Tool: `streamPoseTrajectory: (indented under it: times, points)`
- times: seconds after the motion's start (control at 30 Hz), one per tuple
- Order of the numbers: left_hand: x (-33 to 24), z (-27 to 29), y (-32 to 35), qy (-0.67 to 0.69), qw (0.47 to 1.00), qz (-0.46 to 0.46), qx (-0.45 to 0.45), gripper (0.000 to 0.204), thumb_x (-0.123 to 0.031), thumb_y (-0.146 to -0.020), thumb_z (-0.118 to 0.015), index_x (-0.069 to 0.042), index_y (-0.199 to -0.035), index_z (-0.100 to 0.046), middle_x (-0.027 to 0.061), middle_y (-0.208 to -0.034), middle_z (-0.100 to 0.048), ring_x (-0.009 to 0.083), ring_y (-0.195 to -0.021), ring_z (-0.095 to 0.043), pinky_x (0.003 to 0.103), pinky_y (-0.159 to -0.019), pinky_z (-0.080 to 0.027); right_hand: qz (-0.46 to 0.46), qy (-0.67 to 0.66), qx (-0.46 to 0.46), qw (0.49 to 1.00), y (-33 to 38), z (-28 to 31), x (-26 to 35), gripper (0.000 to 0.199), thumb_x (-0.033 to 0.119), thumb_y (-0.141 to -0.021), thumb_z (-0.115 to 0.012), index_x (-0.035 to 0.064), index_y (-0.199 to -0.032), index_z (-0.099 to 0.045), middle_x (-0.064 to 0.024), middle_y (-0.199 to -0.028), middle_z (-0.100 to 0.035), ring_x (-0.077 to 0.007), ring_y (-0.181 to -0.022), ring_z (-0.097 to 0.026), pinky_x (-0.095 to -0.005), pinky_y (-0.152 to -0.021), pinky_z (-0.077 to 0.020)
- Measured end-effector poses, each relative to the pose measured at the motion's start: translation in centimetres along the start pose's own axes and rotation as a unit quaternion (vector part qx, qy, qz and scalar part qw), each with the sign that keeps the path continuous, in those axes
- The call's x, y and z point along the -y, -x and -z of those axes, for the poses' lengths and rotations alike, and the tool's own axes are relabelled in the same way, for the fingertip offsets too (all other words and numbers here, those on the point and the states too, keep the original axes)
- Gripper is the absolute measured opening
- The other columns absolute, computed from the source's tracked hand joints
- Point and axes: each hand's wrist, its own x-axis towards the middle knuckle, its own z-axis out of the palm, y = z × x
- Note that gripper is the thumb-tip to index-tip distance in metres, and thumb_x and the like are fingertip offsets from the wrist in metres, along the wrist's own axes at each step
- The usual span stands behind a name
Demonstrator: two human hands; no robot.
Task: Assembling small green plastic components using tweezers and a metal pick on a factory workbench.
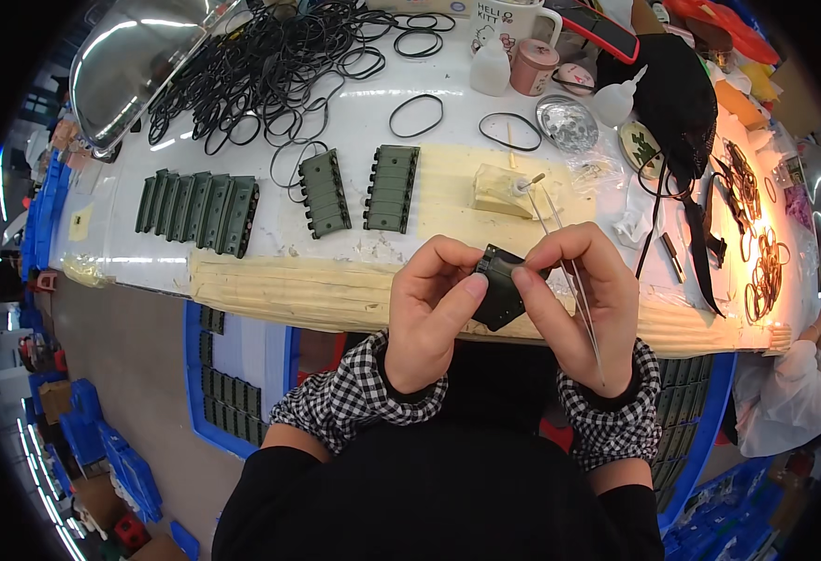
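Observation:
A small dark green moulded part [498, 297] is held over the table's front edge between both hands. My left hand [429, 313] is closed, pinching its left side with thumb and index finger. My right hand [590, 294] pinches the right side and also keeps a pair of thin metal tweezers [580, 301], whose tips point up and away. Beyond the hands, two green ribbed pieces, one [324, 194] tilted and one [392, 190] nearly straight, lie on the table. To their left several more ribbed pieces [195, 211] stand side by side. Fingers hide part of the held piece.
A tangled heap of black rubber bands [261, 70] covers the back left. A tape-covered block [506, 191] sits ahead of my hands. Bottles, a mug [513, 21] and a black bag [668, 93] crowd the back right. Blue trays [193, 374] of green parts flank me below.

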Motion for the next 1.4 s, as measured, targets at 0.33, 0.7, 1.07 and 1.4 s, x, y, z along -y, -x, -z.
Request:
streamPoseTrajectory:
  times: [0.33,0.7,1.07,1.4]
  points:
    - [-1.0,-1.4,-0.2,0.096,0.989,0.091,-0.071,0.027,-0.013,-0.098,-0.049,0.002,-0.121,-0.051,0.0074,-0.111,-0.062,0.0113,-0.101,-0.058,0.027,-0.090,-0.047,-0.138,-0.155,-0.042,0.977,-0.2,0.3,-0.5,0.021,0.005,-0.088,-0.063,-0.0017,-0.107,-0.056,-0.0047,-0.095,-0.063,-0.0085,-0.086,-0.060,-0.0215,-0.077,-0.0499]
    - [-1.8,-0.3,0.4,0.011,0.986,0.152,0.066,0.058,0.000,-0.091,-0.053,0.001,-0.142,-0.026,0.0172,-0.133,-0.046,0.0288,-0.120,-0.051,0.038,-0.097,-0.047,-0.155,-0.146,-0.063,0.975,-0.6,0.3,-1.3,0.016,0.005,-0.089,-0.062,-0.0011,-0.103,-0.057,-0.0033,-0.094,-0.063,-0.0069,-0.083,-0.060,-0.0200,-0.073,-0.0493]
    - [-2.1,0.5,1.1,-0.005,0.986,0.164,0.021,0.044,0.002,-0.090,-0.054,0.002,-0.132,-0.040,0.0163,-0.120,-0.057,0.0245,-0.110,-0.060,0.035,-0.093,-0.052,-0.137,-0.187,-0.102,0.967,-1.0,-0.1,-0.8,0.016,0.008,-0.090,-0.062,-0.0011,-0.101,-0.054,-0.0049,-0.093,-0.061,-0.0093,-0.082,-0.061,-0.0239,-0.073,-0.0544]
    - [-2.5,-0.2,1.0,0.046,0.990,0.122,-0.063,0.040,0.004,-0.091,-0.053,0.004,-0.129,-0.040,0.0115,-0.121,-0.054,0.0151,-0.109,-0.057,0.029,-0.091,-0.051,0.145,0.133,-0.082,0.977,2.3,-2.7,-1.9,0.026,0.001,-0.070,-0.078,0.0032,-0.081,-0.055,-0.0125,-0.079,-0.063,-0.0247,-0.077,-0.067,-0.0298,-0.067,-0.0529]
